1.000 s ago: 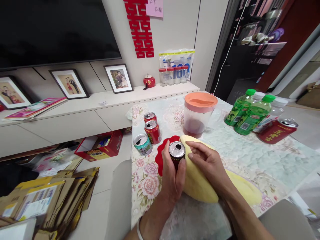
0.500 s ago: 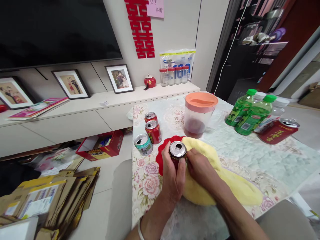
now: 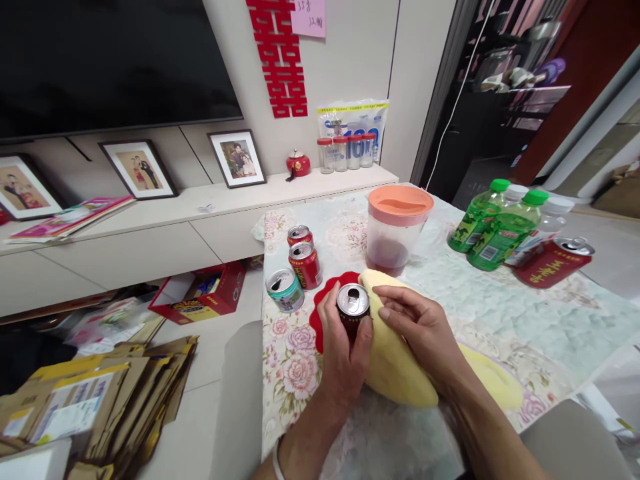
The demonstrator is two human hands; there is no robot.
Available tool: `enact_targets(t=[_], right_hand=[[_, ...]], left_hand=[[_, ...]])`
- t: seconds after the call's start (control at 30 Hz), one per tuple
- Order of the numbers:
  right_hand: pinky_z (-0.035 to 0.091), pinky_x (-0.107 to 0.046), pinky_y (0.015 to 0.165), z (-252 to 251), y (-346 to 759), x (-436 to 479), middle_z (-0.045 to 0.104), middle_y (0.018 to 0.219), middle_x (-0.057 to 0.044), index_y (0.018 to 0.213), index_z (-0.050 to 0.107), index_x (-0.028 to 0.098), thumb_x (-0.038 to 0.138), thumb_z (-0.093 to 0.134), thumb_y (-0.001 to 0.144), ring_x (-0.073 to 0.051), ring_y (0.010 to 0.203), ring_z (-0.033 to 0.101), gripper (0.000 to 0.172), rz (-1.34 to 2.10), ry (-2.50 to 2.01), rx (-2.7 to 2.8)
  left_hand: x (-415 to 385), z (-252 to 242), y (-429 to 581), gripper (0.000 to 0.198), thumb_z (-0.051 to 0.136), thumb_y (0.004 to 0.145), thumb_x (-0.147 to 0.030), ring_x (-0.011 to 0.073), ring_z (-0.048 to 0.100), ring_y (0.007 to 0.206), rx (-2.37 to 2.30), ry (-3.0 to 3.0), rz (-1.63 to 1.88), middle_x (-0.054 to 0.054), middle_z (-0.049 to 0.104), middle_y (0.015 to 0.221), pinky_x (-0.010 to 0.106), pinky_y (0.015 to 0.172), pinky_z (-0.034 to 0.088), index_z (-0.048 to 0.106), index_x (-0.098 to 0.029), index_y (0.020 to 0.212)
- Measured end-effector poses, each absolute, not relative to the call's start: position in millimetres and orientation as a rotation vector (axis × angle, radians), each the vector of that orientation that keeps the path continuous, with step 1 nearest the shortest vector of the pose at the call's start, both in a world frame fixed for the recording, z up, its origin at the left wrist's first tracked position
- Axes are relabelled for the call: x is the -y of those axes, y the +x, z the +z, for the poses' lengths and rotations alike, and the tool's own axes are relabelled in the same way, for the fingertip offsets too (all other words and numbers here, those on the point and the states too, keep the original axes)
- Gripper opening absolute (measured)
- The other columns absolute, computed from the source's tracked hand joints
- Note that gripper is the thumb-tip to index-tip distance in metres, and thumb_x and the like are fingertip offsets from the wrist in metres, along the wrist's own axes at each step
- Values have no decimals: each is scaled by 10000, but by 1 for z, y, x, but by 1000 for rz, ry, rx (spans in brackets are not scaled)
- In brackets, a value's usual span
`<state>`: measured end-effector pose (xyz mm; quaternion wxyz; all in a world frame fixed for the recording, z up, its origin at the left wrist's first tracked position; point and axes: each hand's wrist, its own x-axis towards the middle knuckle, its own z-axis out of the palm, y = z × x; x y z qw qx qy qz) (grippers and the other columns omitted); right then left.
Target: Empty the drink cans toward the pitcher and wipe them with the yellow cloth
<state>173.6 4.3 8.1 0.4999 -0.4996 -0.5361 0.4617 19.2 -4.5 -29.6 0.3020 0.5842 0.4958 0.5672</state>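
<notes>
The left grip [image 3: 345, 360] was wrapped round a dark red can [image 3: 353, 301], fingers on its 9 o'clock flank and thumb across the near side. The right grip [image 3: 420, 327], at 4 o'clock from the can, lay with loosely curved fingers against a yellow cloth [image 3: 400, 373]; whether it pinched any of the fabric could not be told. The can was a smooth metal cylinder with a bright silver lid and raised rim, the cloth soft, fuzzy and gathered into a thick fold along the can's 3 o'clock side. The can's long axis ran close to vertical, lid facing up, its dark drinking hole set toward 12 o'clock; its base was hidden by the hand. Behind it showed a flat red mat [image 3: 319, 320] with a scalloped edge, lying on the bench [image 3: 500, 300], whose covering was printed with flowers. Outward from the can, a squat teal can [image 3: 285, 291] stood near 9 o'clock, with a glossy red can [image 3: 305, 265] and a farther red can [image 3: 300, 235] toward 10 and 11. At 1 o'clock stood a translucent plastic tub [image 3: 395, 233] with an orange lid and dark liquid inside; well apart, near 2 o'clock, were clear green bottles [image 3: 505, 237].
</notes>
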Motion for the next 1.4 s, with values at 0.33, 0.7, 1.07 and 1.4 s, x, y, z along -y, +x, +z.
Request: enact_targets(t=[0.33,0.7,1.07,1.4], right_hand=[[523,-360,733,-11,174,-22,762,915,-59,1043,827,205,323,651,869,-190,719,636,273,787,-1332,1550],[570,-328,781,12,180,-1,793,1036,-56,1114,776,232,264,626,1009,-196,890,737,186,476,-1218,1585],[592,-306,781,29,174,10,652,980,-101,986,700,198,101,477,1063,-214,914,690,255,4,-1221,2030],[587,-291,705,31,170,21,630,971,-79,930,650,197,110,506,1061,-189,822,690,214,-45,-1333,1963]], left_hand=[[1,-32,21,561,644,1005,-335,358,607,1427,-1249,1510,1549,194,606,1519,569,1208,496,465,-200,1520],[-3,-36,19,615,751,882,-275,358,631,1327,-1366,1749,1636,158,641,1390,553,1110,558,564,-231,1466],[0,-35,20,731,778,805,-165,322,656,1284,-1228,1982,1554,121,645,1371,509,1117,570,568,-274,1497],[2,-28,19,713,824,793,-167,309,674,1259,-1273,2036,1553,123,662,1342,490,1082,600,573,-257,1455]])
